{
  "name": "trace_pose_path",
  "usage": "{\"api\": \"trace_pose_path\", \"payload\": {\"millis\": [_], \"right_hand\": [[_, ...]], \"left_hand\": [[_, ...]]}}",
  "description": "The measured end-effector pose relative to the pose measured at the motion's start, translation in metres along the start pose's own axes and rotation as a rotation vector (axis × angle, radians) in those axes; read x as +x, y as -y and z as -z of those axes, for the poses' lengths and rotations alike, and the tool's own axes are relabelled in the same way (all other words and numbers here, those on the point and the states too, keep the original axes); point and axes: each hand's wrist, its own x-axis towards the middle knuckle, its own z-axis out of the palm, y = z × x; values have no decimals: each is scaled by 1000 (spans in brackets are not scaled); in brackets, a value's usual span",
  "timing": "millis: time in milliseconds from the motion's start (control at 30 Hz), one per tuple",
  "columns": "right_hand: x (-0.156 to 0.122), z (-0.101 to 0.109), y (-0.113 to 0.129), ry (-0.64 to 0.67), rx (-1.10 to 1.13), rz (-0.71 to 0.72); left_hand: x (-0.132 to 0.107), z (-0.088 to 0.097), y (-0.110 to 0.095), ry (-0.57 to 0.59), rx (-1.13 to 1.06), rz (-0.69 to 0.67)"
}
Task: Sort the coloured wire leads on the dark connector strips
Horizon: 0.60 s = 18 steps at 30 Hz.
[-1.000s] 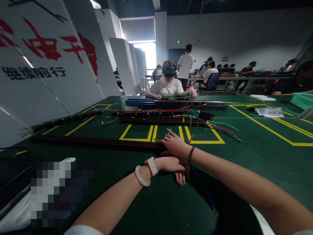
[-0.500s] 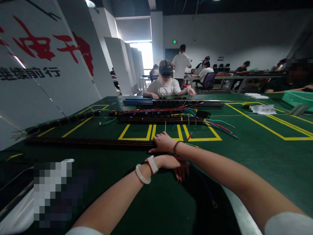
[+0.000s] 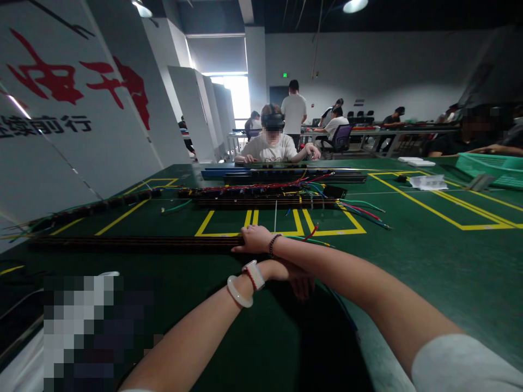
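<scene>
A dark bar point(image 3: 134, 243) stretches left from the fingers of the right hand point(image 3: 256, 239), which look curled over it. Nearer and rightward, the left hand point(image 3: 286, 270) is shadowed; its fingers' state I cannot tell. Beyond, farther right, is a red wire point(image 3: 312, 234). Steadying the bar seems the step; moving it would call for an even grip.

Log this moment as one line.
right hand: on long dark rail; left hand: beneath right forearm, grip unclear

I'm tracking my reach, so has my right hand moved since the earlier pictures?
Yes, your right hand has moved left along the dark strips, judged against the yellow table tape.
</scene>
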Motion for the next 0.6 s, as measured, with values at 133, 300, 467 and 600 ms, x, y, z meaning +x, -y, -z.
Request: {"api": "trace_pose_path", "payload": {"millis": [133, 300, 467, 600], "right_hand": [[-4, 3, -5, -14, 3, -3], [-31, 26, -33, -35, -74, -57], [-96, 60, -86, -99, -232, -85], [-178, 88, -135, -84, -311, -179]], "left_hand": [[-12, -9, -12, -51, -32, -23], [-20, -17, -21, -134, -63, -46], [-18, -14, -17, -130, -81, -45], [-23, -14, -20, -134, -111, -85]]}}
